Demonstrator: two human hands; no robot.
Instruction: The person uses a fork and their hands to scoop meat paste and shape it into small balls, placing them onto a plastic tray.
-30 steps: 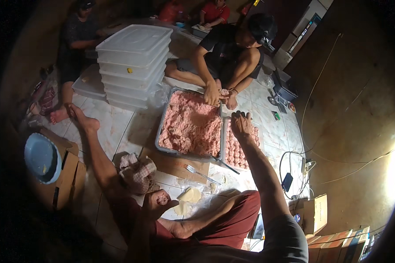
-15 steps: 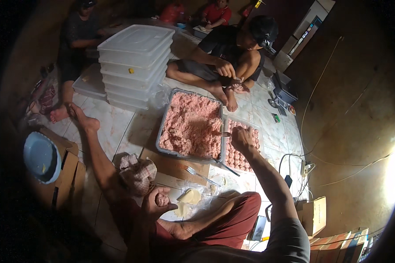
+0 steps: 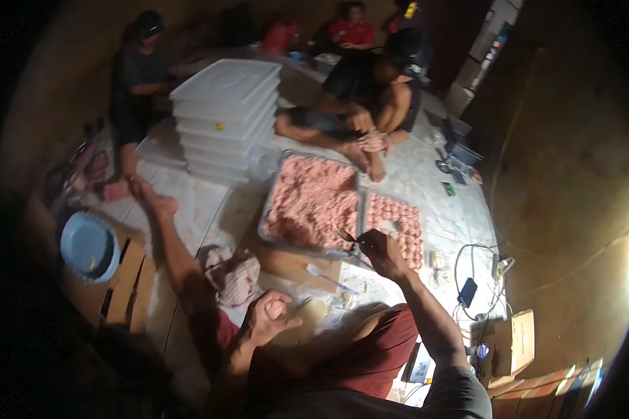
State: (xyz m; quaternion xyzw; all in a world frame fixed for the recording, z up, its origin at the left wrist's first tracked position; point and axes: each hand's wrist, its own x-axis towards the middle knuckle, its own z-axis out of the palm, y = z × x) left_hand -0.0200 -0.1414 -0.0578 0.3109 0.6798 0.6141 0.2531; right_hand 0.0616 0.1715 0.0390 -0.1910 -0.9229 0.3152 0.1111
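Note:
My right hand (image 3: 383, 250) grips a fork (image 3: 345, 235) whose tines reach the near edge of a large metal tray (image 3: 271, 209) filled with pink minced meat (image 3: 312, 199). To its right a smaller tray (image 3: 365, 209) holds several rolled meat balls (image 3: 397, 222). My left hand (image 3: 272, 314) is curled near my lap around a small pale lump, beside a flat dough round (image 3: 313, 309) on the floor. A knife (image 3: 330, 279) lies on a wooden board (image 3: 286, 264) between the hands.
A stack of white lidded boxes (image 3: 225, 115) stands at the back left. Another person (image 3: 370, 105) sits cross-legged beyond the trays; others sit farther back. A crumpled cloth (image 3: 229, 274), a blue bowl (image 3: 87, 246), cables and a phone (image 3: 466, 292) lie around.
My right hand has drawn back from the meat-ball tray toward me and now holds the fork at the mince tray. The person opposite has pulled their hands back toward their feet.

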